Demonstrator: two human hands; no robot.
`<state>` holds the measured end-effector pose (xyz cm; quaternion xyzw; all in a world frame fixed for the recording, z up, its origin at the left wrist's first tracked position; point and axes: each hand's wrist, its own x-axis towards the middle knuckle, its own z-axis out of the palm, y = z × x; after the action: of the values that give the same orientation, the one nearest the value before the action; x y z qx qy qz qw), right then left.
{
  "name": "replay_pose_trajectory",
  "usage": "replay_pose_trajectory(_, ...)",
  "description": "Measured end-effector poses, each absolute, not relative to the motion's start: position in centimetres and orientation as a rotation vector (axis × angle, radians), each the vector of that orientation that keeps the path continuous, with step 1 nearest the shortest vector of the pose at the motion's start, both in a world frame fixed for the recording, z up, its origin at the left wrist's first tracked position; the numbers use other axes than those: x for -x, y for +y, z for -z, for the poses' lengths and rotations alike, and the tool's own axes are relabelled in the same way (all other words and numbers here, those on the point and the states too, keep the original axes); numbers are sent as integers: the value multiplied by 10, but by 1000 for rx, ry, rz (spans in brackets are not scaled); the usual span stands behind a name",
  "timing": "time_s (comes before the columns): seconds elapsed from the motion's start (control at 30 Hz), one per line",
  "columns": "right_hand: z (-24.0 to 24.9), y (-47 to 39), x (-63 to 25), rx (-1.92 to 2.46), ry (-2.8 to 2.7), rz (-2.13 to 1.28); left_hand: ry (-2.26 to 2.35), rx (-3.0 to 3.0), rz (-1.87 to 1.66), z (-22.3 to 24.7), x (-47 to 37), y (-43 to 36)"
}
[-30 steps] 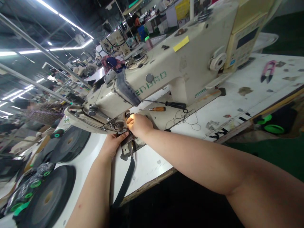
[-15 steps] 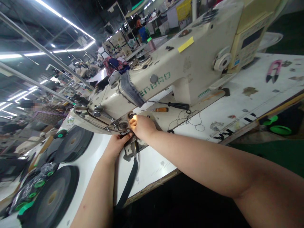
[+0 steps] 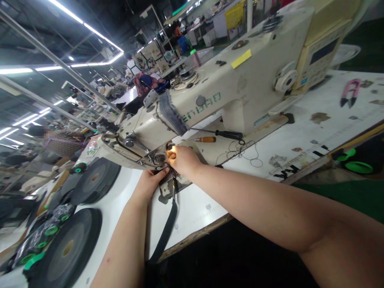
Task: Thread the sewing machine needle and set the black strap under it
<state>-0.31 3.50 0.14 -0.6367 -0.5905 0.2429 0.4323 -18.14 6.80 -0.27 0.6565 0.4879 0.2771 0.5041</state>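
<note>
A beige sewing machine (image 3: 210, 92) stretches across the view. Beside its needle area, under the lamp's glow, my right hand (image 3: 183, 160) has its fingers curled together; what they pinch is too small to make out. My left hand (image 3: 150, 180) reaches in under the machine head from the left, thumb towards the needle plate, most fingers hidden by the head. Between the hands a dark strap (image 3: 165, 230) comes off a metal guide (image 3: 174, 188) and hangs over the table's front edge.
Behind my right hand lie a black screwdriver (image 3: 229, 134), an orange-handled screwdriver (image 3: 205, 139) and loose thread (image 3: 250, 154). Pink snips (image 3: 350, 93) rest at the right. Black tape rolls (image 3: 72, 244) occupy the left. A person (image 3: 64, 142) sits further back.
The whole view has shifted slightly, so the machine and table appear a little further right. Both hands stay at the needle area with nearly the same pose.
</note>
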Motion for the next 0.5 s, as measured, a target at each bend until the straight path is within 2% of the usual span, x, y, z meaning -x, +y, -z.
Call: replay_pose_trajectory(0.5,-6,33,2,1636,-1511,-602,1273,-1658,-615,-1,176,67)
